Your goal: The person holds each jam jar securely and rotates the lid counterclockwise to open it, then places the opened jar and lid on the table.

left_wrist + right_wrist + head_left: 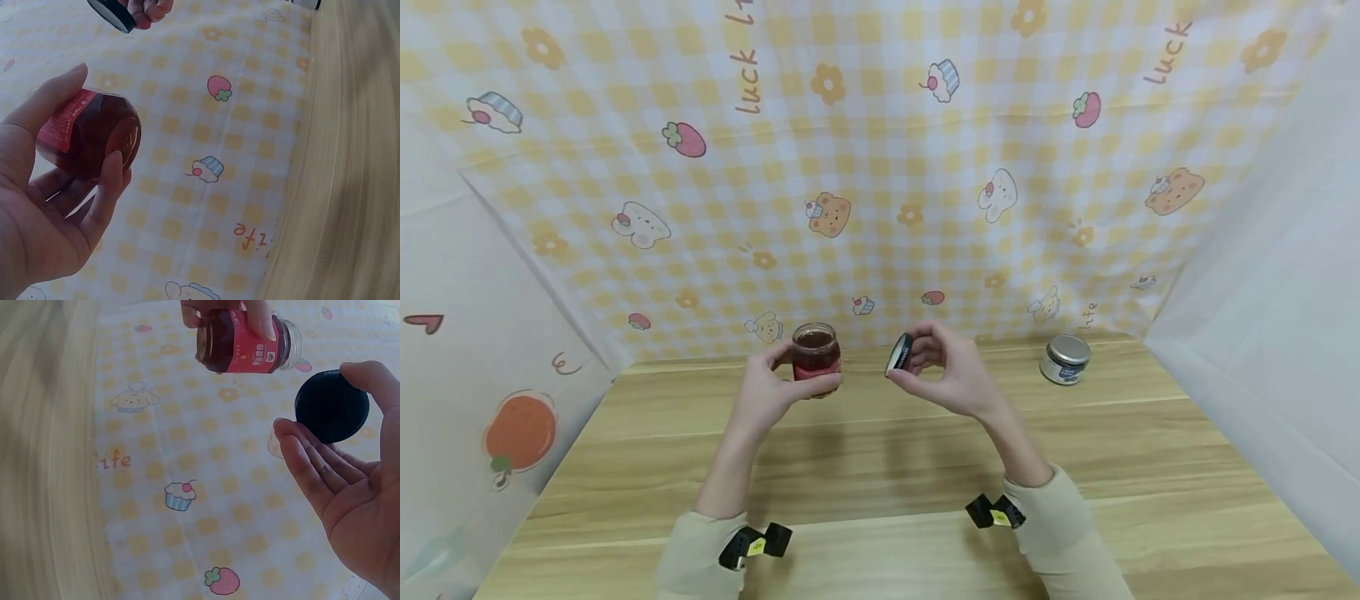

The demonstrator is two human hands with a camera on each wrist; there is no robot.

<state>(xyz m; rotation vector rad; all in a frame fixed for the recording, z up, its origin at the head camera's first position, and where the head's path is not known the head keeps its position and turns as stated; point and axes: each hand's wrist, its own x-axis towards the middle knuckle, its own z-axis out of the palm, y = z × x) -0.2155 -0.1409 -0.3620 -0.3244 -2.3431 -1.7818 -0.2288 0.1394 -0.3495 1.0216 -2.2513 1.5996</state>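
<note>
"Where is the red-labelled jar (816, 354)?"

"In the left hand (767, 390), gripped between the thumb and the curled fingers. The thumb lies across the front, over the red label (247, 356), and the fingers reach round the other side. Its uncovered mouth faces up."

"And the right hand (953, 379)?"

"It pinches the black lid (900, 353) by its edge, thumb against fingertips. The lid stands tilted, pale underside toward the jar."

"Do they touch?"

"No, there's a gap; the lid is to the jar's right."

"Which fingers press the lid?"

"The right wrist view is dim there; I can't tell exactly."

"Anything else?"

"A silver-lidded jar (1065, 360) on the wooden table (880, 483), well right of the right hand."
</note>
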